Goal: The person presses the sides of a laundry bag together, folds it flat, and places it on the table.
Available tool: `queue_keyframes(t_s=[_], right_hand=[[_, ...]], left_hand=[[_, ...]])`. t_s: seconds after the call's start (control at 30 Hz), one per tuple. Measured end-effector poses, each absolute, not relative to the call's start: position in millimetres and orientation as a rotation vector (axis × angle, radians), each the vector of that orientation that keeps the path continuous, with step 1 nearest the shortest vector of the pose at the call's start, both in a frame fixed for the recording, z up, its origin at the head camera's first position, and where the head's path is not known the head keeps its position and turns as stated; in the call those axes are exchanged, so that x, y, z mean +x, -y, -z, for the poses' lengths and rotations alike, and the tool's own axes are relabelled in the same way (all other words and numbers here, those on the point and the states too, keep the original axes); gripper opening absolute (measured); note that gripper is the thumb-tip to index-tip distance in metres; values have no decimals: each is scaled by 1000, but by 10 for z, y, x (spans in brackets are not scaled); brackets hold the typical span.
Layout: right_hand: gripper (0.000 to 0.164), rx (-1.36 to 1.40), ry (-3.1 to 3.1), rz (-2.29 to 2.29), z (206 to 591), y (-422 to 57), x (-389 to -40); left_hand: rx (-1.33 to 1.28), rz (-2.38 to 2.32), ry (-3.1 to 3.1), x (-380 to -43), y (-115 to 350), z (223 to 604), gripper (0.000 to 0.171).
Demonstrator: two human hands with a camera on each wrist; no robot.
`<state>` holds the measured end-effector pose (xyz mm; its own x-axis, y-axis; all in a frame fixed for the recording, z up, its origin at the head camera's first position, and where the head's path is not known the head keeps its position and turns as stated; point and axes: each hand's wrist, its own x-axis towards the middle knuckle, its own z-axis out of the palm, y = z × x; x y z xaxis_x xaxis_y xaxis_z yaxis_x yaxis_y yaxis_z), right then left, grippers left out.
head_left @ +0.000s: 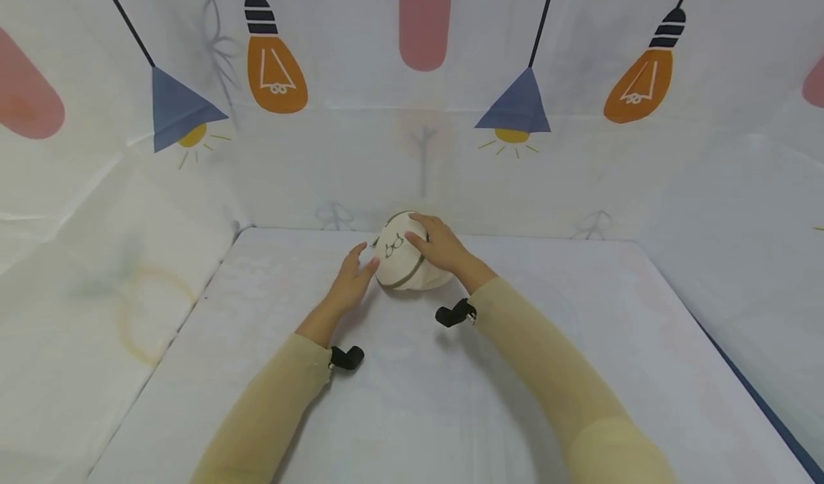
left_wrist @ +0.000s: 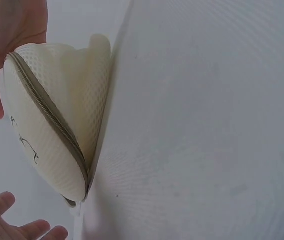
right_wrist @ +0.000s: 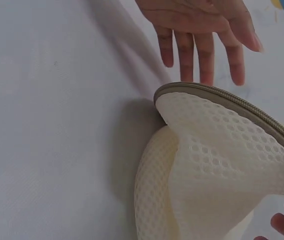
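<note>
A white backdrop [head_left: 360, 162] printed with lamps and bulbs stands beyond the fingertips of both hands. A white table [head_left: 399, 412] lies below the fingers. Beige sleeves [head_left: 541, 369] cover the forearms behind them. A cream mesh bag [head_left: 400, 262] sits tilted on the table, between the two sets of fingers. The right hand [head_left: 444, 247] is spread over its upper right side, fingers extended and touching, with no curl around it noted. The left hand [head_left: 348, 284] is released, fingers straight, just beside the opposite edge; contact cannot be determined. A black fitting [head_left: 347, 357] shows at each cuff, behind the fingers. A brown zip [left_wrist: 49, 112] rings the bag's face. A small dark drawing [head_left: 393, 245] appears left of the right thumb.
</note>
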<state>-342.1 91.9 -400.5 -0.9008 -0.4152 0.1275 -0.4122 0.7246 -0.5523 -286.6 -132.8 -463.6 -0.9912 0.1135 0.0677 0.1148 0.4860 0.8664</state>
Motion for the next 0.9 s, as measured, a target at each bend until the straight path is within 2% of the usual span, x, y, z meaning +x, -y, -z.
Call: queue_keyframes(t_s=[0.4,0.9], right_hand=[[60,-540,-2809,1038,4092,-852,-3454],[67,-477,-2767,1336,4156,-931,-3387]], left_hand=[[-138,1662,2665,-2861,1262,4633,63],[-133,1685,2643,-2854,1201,4656,64]])
